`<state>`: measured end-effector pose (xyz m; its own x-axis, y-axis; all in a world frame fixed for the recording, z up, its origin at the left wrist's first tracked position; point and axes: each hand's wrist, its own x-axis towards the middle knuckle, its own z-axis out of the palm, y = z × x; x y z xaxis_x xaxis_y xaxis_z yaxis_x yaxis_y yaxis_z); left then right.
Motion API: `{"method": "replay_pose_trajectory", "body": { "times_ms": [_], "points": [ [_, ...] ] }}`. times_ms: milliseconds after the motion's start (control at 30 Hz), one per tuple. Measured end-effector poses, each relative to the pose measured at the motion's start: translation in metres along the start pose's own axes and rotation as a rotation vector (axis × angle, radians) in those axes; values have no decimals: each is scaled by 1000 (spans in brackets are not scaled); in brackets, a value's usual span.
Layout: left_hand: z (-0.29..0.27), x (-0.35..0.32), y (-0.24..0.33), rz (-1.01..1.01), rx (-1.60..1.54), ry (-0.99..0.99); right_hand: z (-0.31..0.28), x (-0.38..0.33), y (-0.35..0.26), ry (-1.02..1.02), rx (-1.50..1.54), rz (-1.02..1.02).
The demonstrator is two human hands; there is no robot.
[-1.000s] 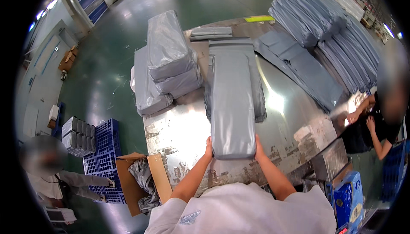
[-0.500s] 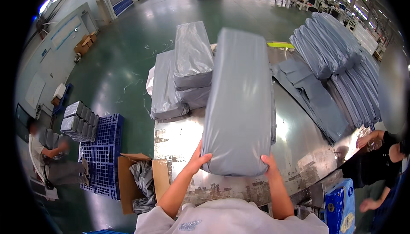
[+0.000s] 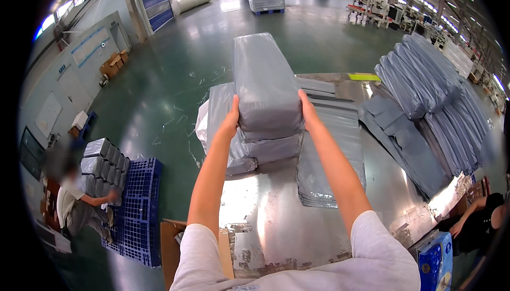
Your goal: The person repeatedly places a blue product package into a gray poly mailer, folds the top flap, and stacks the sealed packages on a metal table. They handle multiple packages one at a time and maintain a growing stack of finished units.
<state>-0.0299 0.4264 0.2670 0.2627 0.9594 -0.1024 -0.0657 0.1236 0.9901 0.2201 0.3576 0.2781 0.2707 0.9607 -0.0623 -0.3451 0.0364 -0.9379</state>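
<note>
Grey plastic-wrapped bundle (image 3: 264, 86) is sitting on top of the grey stack (image 3: 249, 147) on the steel table (image 3: 276, 222). Left hand (image 3: 232, 118) and right hand (image 3: 308, 111) are clamping its 2 long sides. Probably bulky, soft, slippery film; flat-palm side grip seems best.

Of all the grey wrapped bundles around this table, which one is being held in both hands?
The top bundle, gripped by left hand and right hand above the stacked bundles.

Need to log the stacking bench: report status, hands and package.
Left hand and right hand clamp the grey wrapped package by its sides. Package sits atop the stack of grey packages. Nothing in the way.
</note>
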Motion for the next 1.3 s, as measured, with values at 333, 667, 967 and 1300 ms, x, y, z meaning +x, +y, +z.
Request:
{"method": "replay_pose_trajectory", "body": {
  "times_ms": [333,667,967,1300],
  "points": [
    [-154,-42,-212,237,534,755,-39,-73,237,137,-445,-210],
    [-204,-66,-247,-23,947,289,67,-20,316,-340,-1416,-92],
    [-169,-267,-257,-137,923,-377,-36,-208,280,-709,-1399,-43],
    [-89,-430,-390,-148,-329,521,-42,-356,298,-178,-115,464]
  ]
}}
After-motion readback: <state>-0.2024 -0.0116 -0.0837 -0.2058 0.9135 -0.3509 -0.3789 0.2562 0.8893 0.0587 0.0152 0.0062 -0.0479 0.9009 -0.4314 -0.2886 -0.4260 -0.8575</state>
